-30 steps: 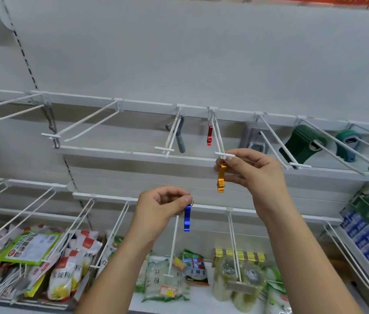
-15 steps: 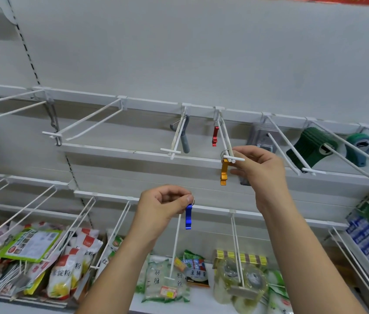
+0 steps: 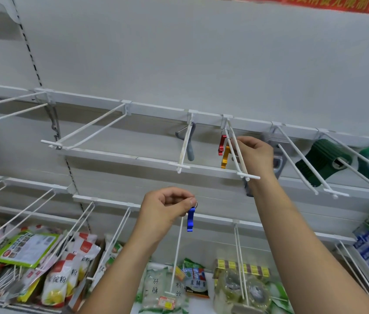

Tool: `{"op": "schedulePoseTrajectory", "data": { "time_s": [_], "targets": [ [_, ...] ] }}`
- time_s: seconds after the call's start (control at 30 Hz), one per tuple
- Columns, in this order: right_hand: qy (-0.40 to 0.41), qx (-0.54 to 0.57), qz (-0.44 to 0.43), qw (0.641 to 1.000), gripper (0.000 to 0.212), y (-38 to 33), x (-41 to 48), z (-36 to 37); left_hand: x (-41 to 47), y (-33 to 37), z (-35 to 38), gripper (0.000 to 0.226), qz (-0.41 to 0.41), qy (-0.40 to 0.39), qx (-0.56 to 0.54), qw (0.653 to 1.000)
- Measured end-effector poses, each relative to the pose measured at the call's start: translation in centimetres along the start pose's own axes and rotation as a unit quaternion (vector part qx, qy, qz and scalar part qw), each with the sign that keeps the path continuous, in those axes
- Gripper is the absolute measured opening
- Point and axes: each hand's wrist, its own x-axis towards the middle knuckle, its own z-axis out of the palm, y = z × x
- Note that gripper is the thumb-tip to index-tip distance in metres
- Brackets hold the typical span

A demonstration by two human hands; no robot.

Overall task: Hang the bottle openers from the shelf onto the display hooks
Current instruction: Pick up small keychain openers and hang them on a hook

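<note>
The white display hook (image 3: 239, 162) runs down past the right hand's (image 3: 256, 155) fingertips. That hand's fingers are curled at the hook wires; whether they pinch the ring there cannot be told. The left hand (image 3: 164, 208), lower and nearer, pinches the ring of a blue bottle opener (image 3: 190, 219) dangling below its thumb. A gold bottle opener (image 3: 225, 157) hangs on the hook just left of the right fingertips, touching a red bottle opener (image 3: 222, 145) behind it.

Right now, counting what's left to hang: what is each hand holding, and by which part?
Left hand pinches the blue bottle opener by its ring. Right hand is at the top of the gold opener on the hook; grip cannot be told.
</note>
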Motion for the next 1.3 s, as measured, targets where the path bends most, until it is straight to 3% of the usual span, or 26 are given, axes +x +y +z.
{"op": "schedulePoseTrajectory", "data": {
  "time_s": [0.4,0.6,0.7,0.83,0.93,1.13,1.3],
  "targets": [
    [0.021,-0.009,-0.005,1.0,0.0,1.0,4.0,1.6,0.7,-0.4,-1.2,0.013,0.002,0.02,0.006,1.0],
    [0.021,-0.023,-0.002,1.0,0.003,0.9,5.1,1.8,0.5,-0.3,-1.5,0.01,0.004,0.027,0.008,1.0],
    [0.022,-0.029,-0.002,0.999,0.016,1.3,5.0,1.5,0.2,-0.1,-1.6,0.01,0.004,0.026,0.011,1.0],
    [0.032,-0.047,-0.01,0.998,0.033,2.0,2.4,0.2,-0.2,-0.1,-1.4,0.01,0.004,0.027,0.007,1.0],
    [-0.012,-0.012,0.005,1.0,0.009,2.8,-1.9,-0.6,-0.6,0.1,-0.6,0.01,0.0,0.02,0.005,1.0],
    [-0.07,-0.018,0.022,0.997,0.011,5.4,-9.4,-3.4,-1.4,0.6,1.8,0.01,0.005,-0.015,0.015,1.0],
    [-0.053,0.0,0.07,0.996,0.011,7.1,-11.8,-5.8,-2.1,2.4,4.0,0.009,0.033,-0.035,0.028,0.998]
  ]
}}
